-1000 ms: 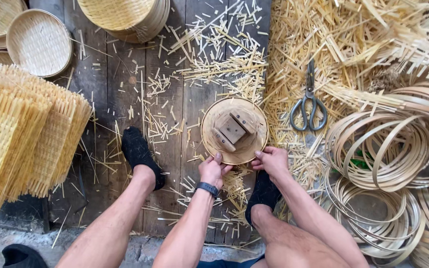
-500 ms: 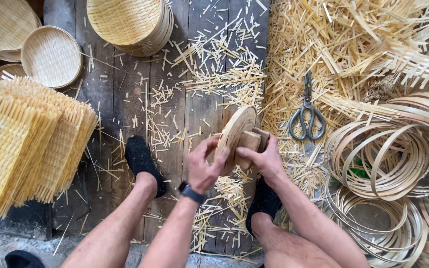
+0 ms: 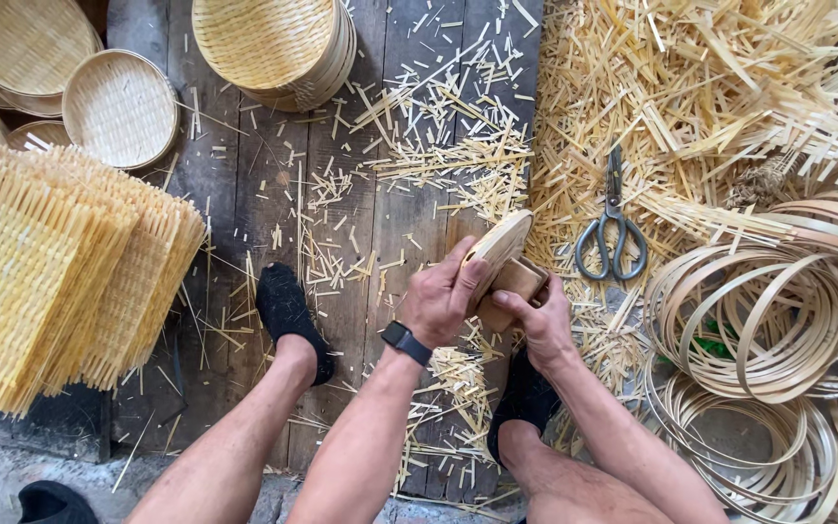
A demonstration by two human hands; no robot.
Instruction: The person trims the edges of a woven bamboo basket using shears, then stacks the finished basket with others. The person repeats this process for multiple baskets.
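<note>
While tilted, wooden disc (image 3: 499, 245) seemingly sits between hands.

One head-worn camera looks steeply down from above. It faces the dark wooden plank floor (image 3: 244, 204), close over the person's arms.

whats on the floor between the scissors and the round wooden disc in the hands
Only loose bamboo offcuts lie between the scissors and the wooden disc, seen in the head view.

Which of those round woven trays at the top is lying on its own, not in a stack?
The small round tray at upper left, lying singly by the woven mats. The central stack and corner pile are layered.
</note>
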